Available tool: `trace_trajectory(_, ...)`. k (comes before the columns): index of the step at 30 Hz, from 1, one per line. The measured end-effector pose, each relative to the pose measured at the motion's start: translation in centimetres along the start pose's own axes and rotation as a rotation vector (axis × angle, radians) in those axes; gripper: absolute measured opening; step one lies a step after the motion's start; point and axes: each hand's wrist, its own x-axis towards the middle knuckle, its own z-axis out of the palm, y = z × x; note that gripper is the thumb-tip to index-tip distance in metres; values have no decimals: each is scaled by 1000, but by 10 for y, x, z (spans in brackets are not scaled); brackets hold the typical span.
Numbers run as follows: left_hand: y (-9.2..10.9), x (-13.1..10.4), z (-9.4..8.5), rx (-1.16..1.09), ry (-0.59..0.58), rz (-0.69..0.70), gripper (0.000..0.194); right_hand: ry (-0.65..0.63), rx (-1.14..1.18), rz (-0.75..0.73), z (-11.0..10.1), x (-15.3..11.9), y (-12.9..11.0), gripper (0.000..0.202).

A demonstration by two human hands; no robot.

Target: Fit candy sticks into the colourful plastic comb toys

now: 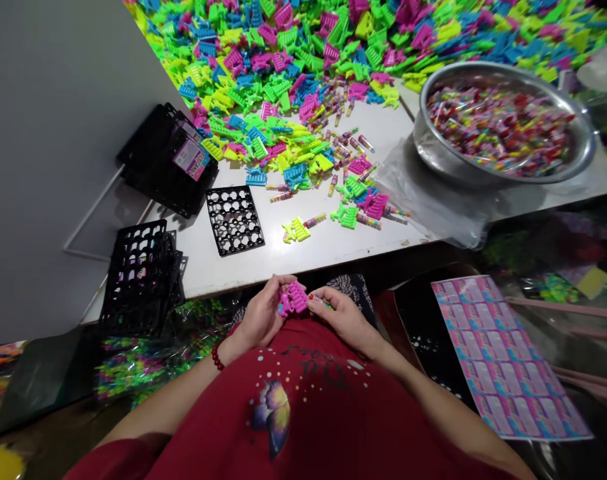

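Close to my body, below the table's front edge, my left hand (264, 312) is closed around a pink plastic toy (297, 297) with a comb-like slatted part. My right hand (347, 319) pinches a small candy tube (319, 301) with a red end, right beside the pink toy. Whether the tube touches the toy I cannot tell. On the table ahead lie a yellow toy (296, 230) of the same kind with a candy tube (315, 220) against it, and a green one (345, 215) to its right.
Colourful toys (283, 87) heap across the back of the white table (223, 272). A metal bowl (423, 127) of wrapped candies stands right, a plastic bag (448, 210) before it. Black trays (236, 220) and a tray stack (133, 280) sit left. Printed card sheets (508, 360) lie right.
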Motion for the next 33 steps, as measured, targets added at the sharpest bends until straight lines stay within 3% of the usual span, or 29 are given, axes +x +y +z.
trace_trajectory(6, 3, 1, -2, -65, -1, -87, 44, 14, 62, 76, 0, 1, 2, 27)
trace_trajectory(10, 4, 1, 0, -75, -1, -118, 44, 38, -15, 51, 0, 0, 1, 24)
trace_trajectory(13, 5, 2, -1, -84, -24, -165, 47, 95, -168, -65, 1, -2, -1, 19)
trace_trajectory(16, 8, 2, -3, -58, -120, -292, 49, 137, -363, -270, 0, -6, -4, 12)
trace_trajectory(19, 12, 2, -5, 31, -258, -407, 49, 124, -514, -457, -3, -9, -5, 12)
trace_trajectory(21, 12, 1, -6, 120, -283, -408, 41, 96, -530, -494, -6, -10, -5, 15)
trace_trajectory(29, 3, -1, -7, 284, -185, -230, 39, 29, -216, -181, -14, -13, 1, 29)
trace_trajectory(33, 2, -1, -8, 379, -189, -198, 35, 36, -124, -128, -13, -11, 5, 26)
